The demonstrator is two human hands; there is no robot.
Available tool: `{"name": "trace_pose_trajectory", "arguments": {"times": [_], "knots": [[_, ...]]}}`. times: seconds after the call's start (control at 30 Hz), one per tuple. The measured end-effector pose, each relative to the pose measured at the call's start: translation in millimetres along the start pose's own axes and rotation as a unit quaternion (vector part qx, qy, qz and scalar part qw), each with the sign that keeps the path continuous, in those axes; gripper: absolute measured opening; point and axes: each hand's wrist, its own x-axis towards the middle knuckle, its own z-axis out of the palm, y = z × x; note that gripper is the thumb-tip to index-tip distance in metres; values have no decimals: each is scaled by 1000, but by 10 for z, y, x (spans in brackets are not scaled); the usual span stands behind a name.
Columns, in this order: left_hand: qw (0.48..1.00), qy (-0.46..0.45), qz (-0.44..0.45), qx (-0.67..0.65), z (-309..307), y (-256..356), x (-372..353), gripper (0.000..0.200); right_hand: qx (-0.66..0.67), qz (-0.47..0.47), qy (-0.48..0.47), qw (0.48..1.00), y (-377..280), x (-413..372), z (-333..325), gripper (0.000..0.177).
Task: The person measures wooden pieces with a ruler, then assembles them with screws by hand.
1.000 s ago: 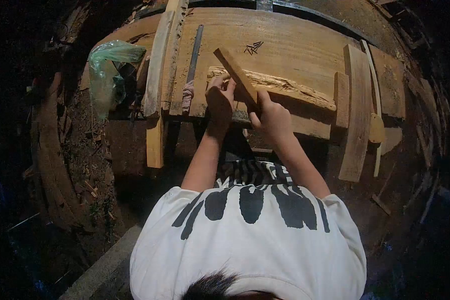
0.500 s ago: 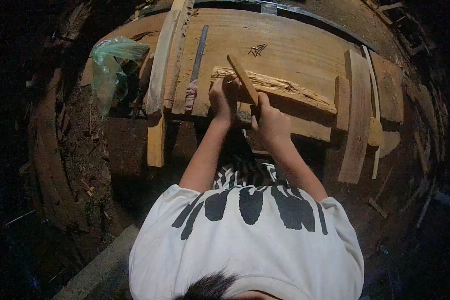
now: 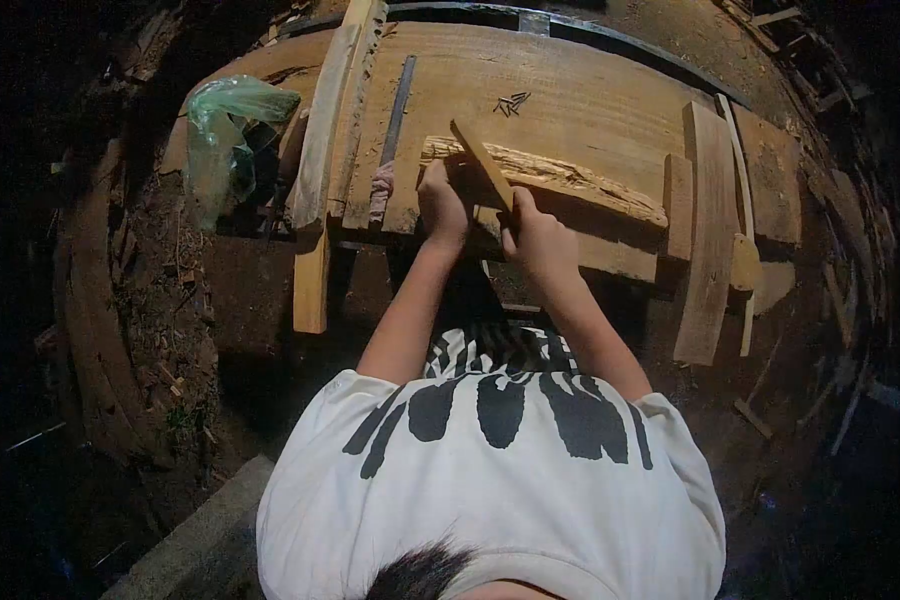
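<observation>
My right hand (image 3: 545, 235) is wrapped around the lower end of a flat wooden stick (image 3: 482, 165), which slants up and to the left. My left hand (image 3: 444, 203) is closed near the left end of a wooden block with a rough, carved pale face (image 3: 560, 175). Whatever its fingers hold is hidden in shadow and partly behind the stick. The carved block lies lengthwise on the wooden workbench (image 3: 570, 75), near its front edge. Beyond the block, several small dark metal pieces (image 3: 511, 104) lie in a loose pile.
To the left lie a dark metal bar with a cloth-wrapped end (image 3: 395, 125), long timber pieces (image 3: 322, 140) and a green plastic bag (image 3: 232, 110). On the right, a plank (image 3: 708, 230) and a thin strip with a rounded wooden piece (image 3: 746, 262) overhang the front edge.
The wooden stick has dipped slightly and turned more edge-on, its tip a little lower and further left. My left hand stays by the block's left end.
</observation>
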Motion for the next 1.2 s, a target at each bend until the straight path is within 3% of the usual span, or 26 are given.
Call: {"name": "trace_pose_trajectory", "arguments": {"times": [0.03, 0.33, 0.43, 0.53, 0.63, 0.77, 0.87, 0.93, 1.2], "knots": [[958, 3, 159, 240, 10, 44, -29, 20, 1, 1, 3, 1000, 10, -14, -15, 50], [939, 25, 131, 318, 93, 57, -3, 19, 198, 11, 118, 973, 365, -131, -36, 49], [920, 41, 156, 358, 139, 22, 37, 17, 210, -3, 160, 964, 466, -59, 12, 50], [899, 39, 130, 417, 203, 96, 54, 17, 197, 20, 138, 970, 576, 93, 18, 51], [903, 52, 142, 402, 238, 112, 70, 16, 245, -32, 162, 955, 720, 280, 47, 48], [897, 57, 157, 410, 240, 91, 55, 15, 270, 2, 175, 947, 758, 369, -8, 47], [929, 54, 174, 321, 197, 9, 93, 12, 291, -3, 133, 947, 809, 422, -81, 49], [920, 51, 184, 343, 189, -28, 109, 11, 305, -8, 84, 949, 848, 455, -88, 49], [928, 51, 180, 321, 211, 22, 83, 6, 291, -25, 67, 954, 1037, 621, 42, 59]]}}
